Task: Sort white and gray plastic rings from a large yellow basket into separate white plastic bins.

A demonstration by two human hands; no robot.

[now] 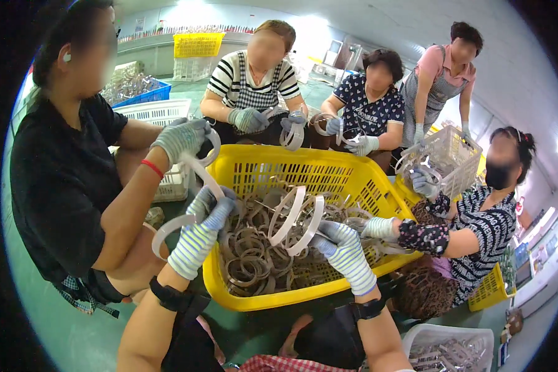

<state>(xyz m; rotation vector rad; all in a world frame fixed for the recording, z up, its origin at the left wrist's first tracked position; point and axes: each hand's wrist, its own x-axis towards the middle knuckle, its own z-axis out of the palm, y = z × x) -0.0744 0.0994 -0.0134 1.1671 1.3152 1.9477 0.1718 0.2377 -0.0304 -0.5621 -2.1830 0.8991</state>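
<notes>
Both my hands wear grey gloves with striped cuffs. My left hand (203, 224) is closed at the left rim of a big yellow basket (245, 302). One pale C-shaped band (204, 176) rises from its fingers, and another C-shaped band (162, 238) curves out on its left. My right hand (344, 249) is above the basket's right half, fingers closed on pale curved bands (308, 227). Its fingertips are partly hidden, so I cannot tell exactly how many it grips. Many similar grey bands (251, 263) lie heaped inside the basket.
Co-workers in gloves sit round the basket; the nearest is a person in black (62, 167) at left. A standing person (443, 80) is by a white crate (459, 149) at the far right. A white bin (487, 338) of metal parts stands near my right knee.
</notes>
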